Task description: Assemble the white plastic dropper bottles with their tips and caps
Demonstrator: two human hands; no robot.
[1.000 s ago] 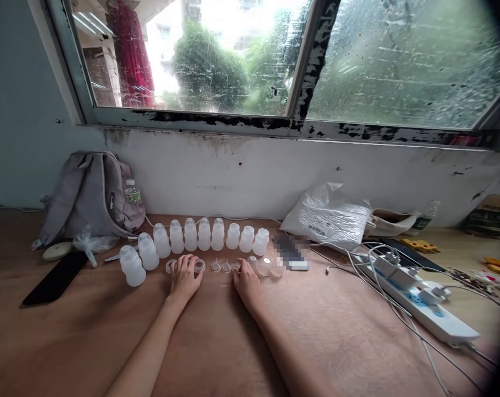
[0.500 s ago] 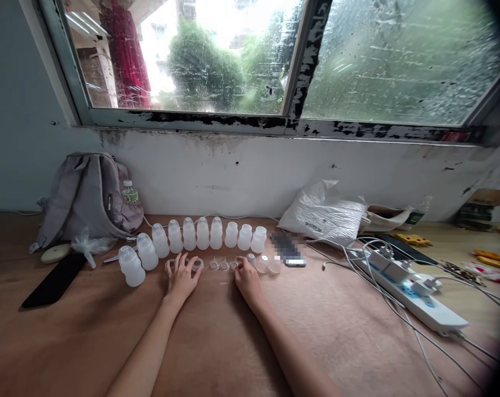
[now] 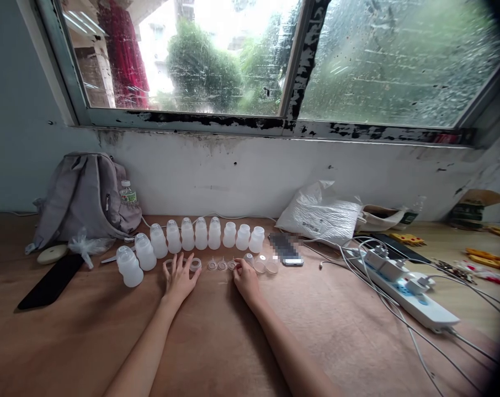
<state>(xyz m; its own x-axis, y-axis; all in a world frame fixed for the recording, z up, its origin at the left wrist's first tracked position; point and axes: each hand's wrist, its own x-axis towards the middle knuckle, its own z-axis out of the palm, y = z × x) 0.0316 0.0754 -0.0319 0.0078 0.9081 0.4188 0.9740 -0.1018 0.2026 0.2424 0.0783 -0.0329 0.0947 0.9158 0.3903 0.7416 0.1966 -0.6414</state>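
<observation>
A curved row of several small translucent white bottles (image 3: 194, 234) stands on the brown table (image 3: 217, 342) below the window. In front of them lie small clear parts: rings (image 3: 195, 264), teats (image 3: 222, 265) and caps (image 3: 270, 267). My left hand (image 3: 179, 278) lies flat with fingers spread, its fingertips at the rings. My right hand (image 3: 245, 279) rests with curled fingers, its fingertips touching the small clear parts by the teats; whether it pinches one I cannot tell.
A grey backpack (image 3: 82, 198) with a water bottle leans at the left, with a black phone (image 3: 47, 281) in front of it. Another phone (image 3: 286, 249), a white plastic bag (image 3: 322, 212), a power strip (image 3: 403, 286) with cables and tools lie to the right.
My left fingers have spread a little wider over the rings. The view has shifted slightly; my right hand stays by the small clear parts.
</observation>
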